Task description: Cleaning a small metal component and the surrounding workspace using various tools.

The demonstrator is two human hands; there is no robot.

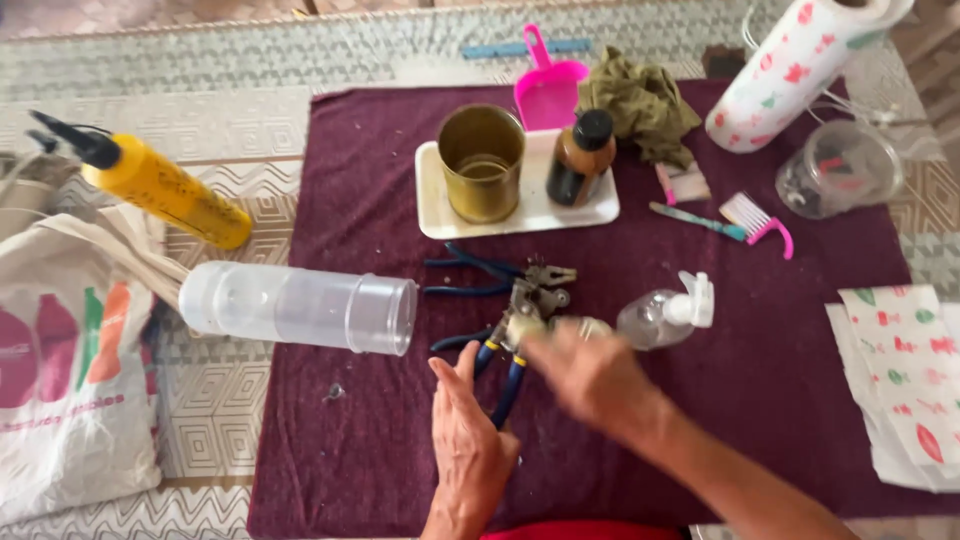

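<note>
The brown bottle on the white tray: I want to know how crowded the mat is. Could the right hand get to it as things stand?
Probably yes. The right hand lies near the pliers; these tools lie low before the white tray, and the brown bottle stands with nothing above it.

Your pliers with blue-and-yellow handles (505,360) lie on the maroon cloth near its centre, their metal jaws pointing to about one o'clock and the handles trailing to seven o'clock. The jaws sit against a small pale, rounded piece (522,325), blurred so its kind is unclear. A second pair, the dark-blue-handled pliers (480,275), lies just beyond at eleven o'clock, handles spread to nine o'clock
</note>
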